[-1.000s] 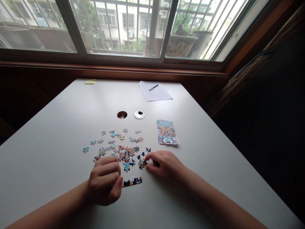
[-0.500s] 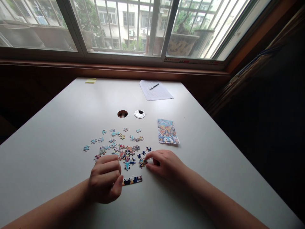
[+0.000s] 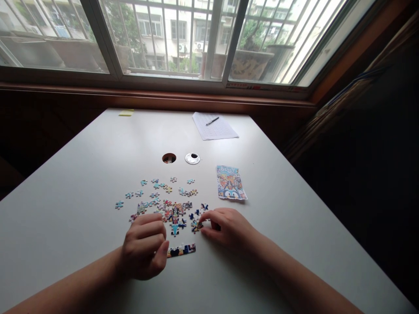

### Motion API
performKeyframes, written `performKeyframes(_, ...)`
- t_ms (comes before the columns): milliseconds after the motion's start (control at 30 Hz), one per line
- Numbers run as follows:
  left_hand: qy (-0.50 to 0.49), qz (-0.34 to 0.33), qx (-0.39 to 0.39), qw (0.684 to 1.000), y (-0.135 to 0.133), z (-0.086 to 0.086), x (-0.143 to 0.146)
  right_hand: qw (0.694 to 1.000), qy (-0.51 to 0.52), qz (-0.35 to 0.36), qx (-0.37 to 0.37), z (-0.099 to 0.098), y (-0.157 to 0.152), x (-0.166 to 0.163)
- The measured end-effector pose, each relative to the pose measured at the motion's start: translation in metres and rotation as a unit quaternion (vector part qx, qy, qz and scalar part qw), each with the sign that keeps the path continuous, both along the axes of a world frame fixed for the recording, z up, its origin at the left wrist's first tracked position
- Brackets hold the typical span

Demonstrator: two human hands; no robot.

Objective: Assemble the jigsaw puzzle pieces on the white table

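My left hand (image 3: 145,246) is curled into a loose fist over the table; its palm side is hidden, so I cannot tell what is in it. Beside its thumb lies a joined strip of puzzle pieces (image 3: 186,250) with a dark heart shape, its left end covered by the hand. My right hand (image 3: 227,224) has thumb and forefinger bent round a dark and yellow puzzle piece (image 3: 197,226) at the right side of the pile. Loose puzzle pieces (image 3: 175,229) in blue, orange and navy spread beyond and between both hands.
A picture sheet (image 3: 231,182) of the puzzle lies right of the pieces. Farther back are a cable hole (image 3: 169,158), its round metal cover (image 3: 192,158), paper sheets (image 3: 218,131) with a pen (image 3: 212,121), and yellow sticky notes (image 3: 126,112). A barred window stands behind the table.
The whole view has shifted slightly, so things sit a little lower. Both hands keep almost the same pose and place, with the right fingertips still at the same piece.
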State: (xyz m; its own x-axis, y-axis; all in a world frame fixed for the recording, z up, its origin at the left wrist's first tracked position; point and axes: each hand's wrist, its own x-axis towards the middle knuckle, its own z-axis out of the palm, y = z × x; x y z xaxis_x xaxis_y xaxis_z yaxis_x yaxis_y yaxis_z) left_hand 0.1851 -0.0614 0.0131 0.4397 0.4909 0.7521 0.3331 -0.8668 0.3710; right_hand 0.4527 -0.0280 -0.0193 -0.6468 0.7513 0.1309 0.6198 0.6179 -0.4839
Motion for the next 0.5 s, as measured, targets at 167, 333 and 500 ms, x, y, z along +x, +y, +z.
performKeyframes(167, 0.0, 0.0, -0.002, 1.0, 0.0, -0.0013, -0.0012, 1.0, 0.002, 0.009, -0.005, 0.0021, 0.0007, 0.0001)
performKeyframes(333, 0.004, 0.002, 0.001, 1.0, 0.0003, 0.001, -0.0002, 1.0, 0.002, 0.011, -0.01, 0.0034, 0.0005, 0.0002)
performKeyframes(500, -0.004, -0.004, 0.0, 1.0, 0.0003, 0.0014, 0.0011, 1.0, 0.002, 0.008, -0.014, 0.0007, 0.0009, 0.001)
